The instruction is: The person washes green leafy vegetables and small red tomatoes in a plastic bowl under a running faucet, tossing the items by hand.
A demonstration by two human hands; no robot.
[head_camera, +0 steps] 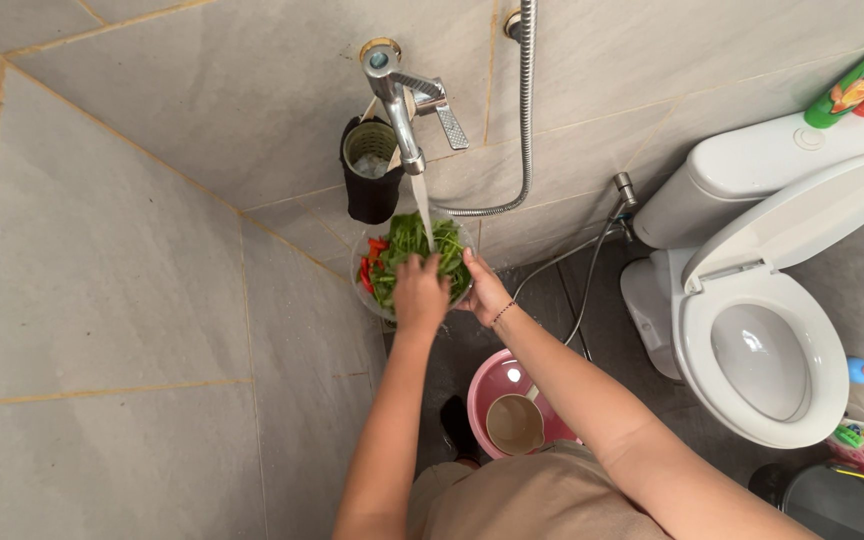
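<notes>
Holding a clear bowl [377, 300] of greens [407, 255] under a running tap [399, 100]: left hand [420, 292] fingers pressing into leaves, right hand [485, 290] fingers clamped on rim.

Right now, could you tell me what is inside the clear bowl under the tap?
The clear bowl holds green leaves and red pieces. The left hand covers the rest.

This is a home bathroom: a white toilet [762, 340] with its lid up stands at the right, grey tiles [102, 250] cover the walls, and a metal tap [402, 100] with a shower hose [525, 110] is on the wall.
</notes>
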